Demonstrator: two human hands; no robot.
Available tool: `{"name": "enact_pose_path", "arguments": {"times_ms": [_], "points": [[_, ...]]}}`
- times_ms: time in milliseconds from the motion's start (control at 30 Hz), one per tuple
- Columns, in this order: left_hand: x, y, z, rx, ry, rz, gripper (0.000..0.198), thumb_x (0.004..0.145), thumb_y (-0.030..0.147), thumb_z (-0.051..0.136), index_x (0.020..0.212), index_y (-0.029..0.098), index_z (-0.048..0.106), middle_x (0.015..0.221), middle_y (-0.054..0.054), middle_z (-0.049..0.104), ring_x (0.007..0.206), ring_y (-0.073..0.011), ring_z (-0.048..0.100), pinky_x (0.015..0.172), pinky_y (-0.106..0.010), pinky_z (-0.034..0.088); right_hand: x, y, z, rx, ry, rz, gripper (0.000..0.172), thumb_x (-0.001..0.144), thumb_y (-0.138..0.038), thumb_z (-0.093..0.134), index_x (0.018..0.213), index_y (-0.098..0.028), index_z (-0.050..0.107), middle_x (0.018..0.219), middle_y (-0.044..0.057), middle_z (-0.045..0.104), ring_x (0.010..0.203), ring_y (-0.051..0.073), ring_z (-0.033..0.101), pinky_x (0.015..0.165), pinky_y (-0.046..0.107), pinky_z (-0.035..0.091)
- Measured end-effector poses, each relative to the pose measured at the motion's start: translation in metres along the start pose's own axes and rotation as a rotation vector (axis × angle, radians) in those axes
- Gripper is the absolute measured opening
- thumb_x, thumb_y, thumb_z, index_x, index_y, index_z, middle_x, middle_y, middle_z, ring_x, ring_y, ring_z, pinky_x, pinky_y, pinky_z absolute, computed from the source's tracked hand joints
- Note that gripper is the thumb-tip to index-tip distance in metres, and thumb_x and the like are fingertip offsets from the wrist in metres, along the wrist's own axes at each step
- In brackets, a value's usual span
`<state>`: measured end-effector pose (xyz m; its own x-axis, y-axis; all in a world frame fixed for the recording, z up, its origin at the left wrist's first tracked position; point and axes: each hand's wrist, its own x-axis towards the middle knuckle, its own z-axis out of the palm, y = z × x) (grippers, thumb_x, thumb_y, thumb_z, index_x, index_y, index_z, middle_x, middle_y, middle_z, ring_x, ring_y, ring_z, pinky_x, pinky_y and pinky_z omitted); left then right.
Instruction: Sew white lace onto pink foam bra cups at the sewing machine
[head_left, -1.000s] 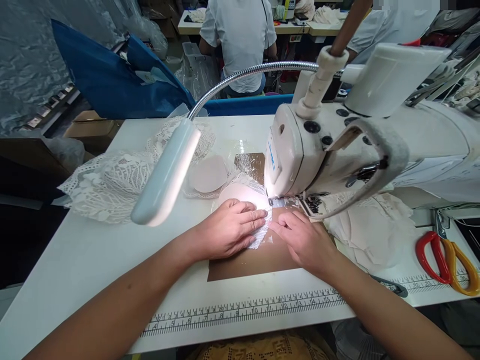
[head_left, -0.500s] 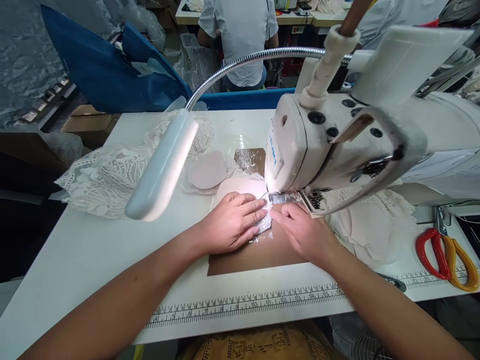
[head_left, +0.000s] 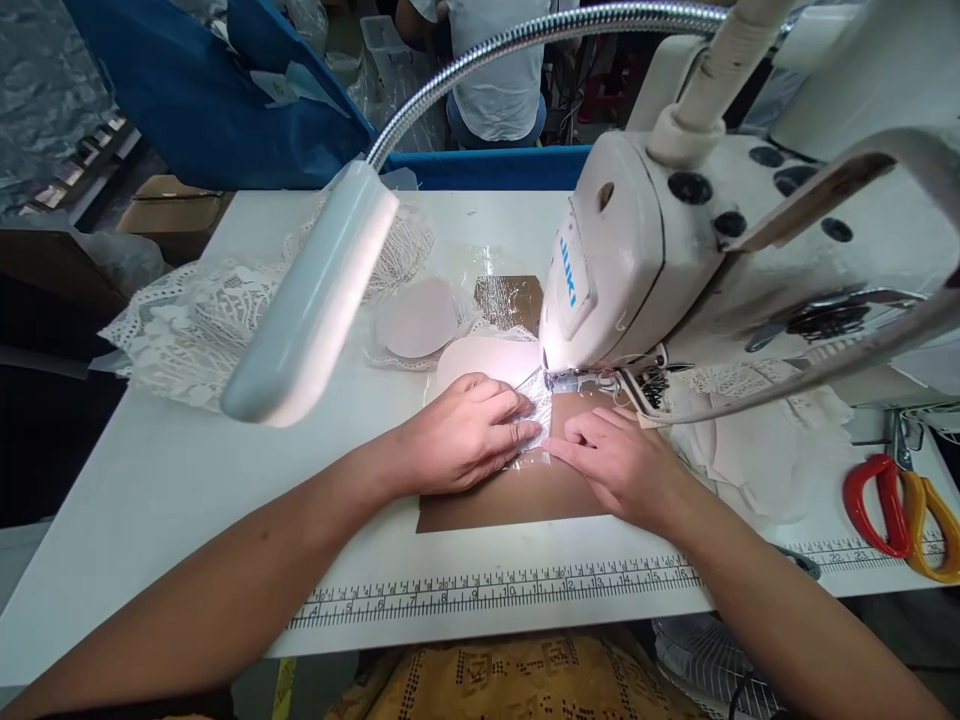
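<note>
My left hand (head_left: 480,430) lies on a piece of white lace fabric (head_left: 538,395), its fingers spread and pressing down just left of the needle area. At the right edge of that lace, my right hand (head_left: 619,455) has its fingers curled in, with one fingertip at the fabric's edge. A pale pink fabric cup (head_left: 487,358) joins or adjoins the lace behind my left hand. The white sewing machine (head_left: 607,270) stands over the lace, its foot close in front of my fingertips. Brown sheet (head_left: 510,505) with clear film lies under both hands.
A lamp (head_left: 307,310) on a bendy metal neck hangs at left. Lace pieces (head_left: 202,320) and another pale cup (head_left: 416,318) lie behind it. White pieces (head_left: 772,450) and scissors (head_left: 889,505) are at right. A ruler strip (head_left: 510,590) runs along the front edge.
The view has tilted down and come closer to the machine. My left fingers are more bent and have drawn slightly back, baring more lace. My right hand stays at the lace's edge.
</note>
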<state>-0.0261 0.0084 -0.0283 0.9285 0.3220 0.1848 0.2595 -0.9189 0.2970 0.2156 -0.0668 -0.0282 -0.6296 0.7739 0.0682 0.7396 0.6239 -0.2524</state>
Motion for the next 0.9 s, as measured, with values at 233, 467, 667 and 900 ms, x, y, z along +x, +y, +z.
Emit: {"name": "enact_pose_path", "arguments": {"times_ms": [233, 467, 667, 900], "points": [[0.002, 0.003, -0.002, -0.006, -0.014, -0.005, 0.031, 0.096, 0.025, 0.043, 0.122, 0.021, 0.058, 0.098, -0.011, 0.06, 0.084, -0.0203, 0.052, 0.081, -0.037, 0.038, 0.0, 0.0, 0.002, -0.018, 0.012, 0.007, 0.039, 0.082, -0.003, 0.043, 0.109, -0.023, 0.064, 0.08, 0.002, 0.054, 0.071, 0.016, 0.04, 0.066, 0.029, 0.028], [0.002, 0.005, -0.003, -0.059, -0.037, 0.02, 0.032, 0.097, 0.023, 0.042, 0.123, 0.025, 0.06, 0.09, -0.008, 0.059, 0.081, -0.0184, 0.051, 0.079, -0.035, 0.036, 0.001, 0.0, 0.001, 0.085, 0.11, 0.084, 0.04, 0.082, -0.003, 0.042, 0.109, -0.021, 0.065, 0.08, 0.004, 0.059, 0.072, 0.016, 0.047, 0.064, 0.028, 0.034], [0.002, 0.004, -0.005, -0.068, -0.047, 0.026, 0.031, 0.095, 0.023, 0.047, 0.123, 0.027, 0.061, 0.1, -0.009, 0.062, 0.086, -0.0199, 0.053, 0.082, -0.037, 0.037, 0.003, -0.005, 0.004, 0.086, 0.086, 0.067, 0.037, 0.08, -0.004, 0.043, 0.105, -0.021, 0.065, 0.081, 0.004, 0.059, 0.073, 0.016, 0.046, 0.066, 0.029, 0.034], [0.011, 0.005, -0.002, -0.009, 0.033, -0.059, 0.033, 0.097, 0.026, 0.044, 0.125, 0.015, 0.059, 0.129, -0.012, 0.059, 0.104, -0.0251, 0.054, 0.087, -0.039, 0.044, 0.004, -0.008, 0.004, -0.04, 0.099, 0.003, 0.031, 0.078, -0.002, 0.042, 0.091, -0.016, 0.066, 0.075, 0.004, 0.056, 0.071, 0.017, 0.041, 0.064, 0.03, 0.03]]}}
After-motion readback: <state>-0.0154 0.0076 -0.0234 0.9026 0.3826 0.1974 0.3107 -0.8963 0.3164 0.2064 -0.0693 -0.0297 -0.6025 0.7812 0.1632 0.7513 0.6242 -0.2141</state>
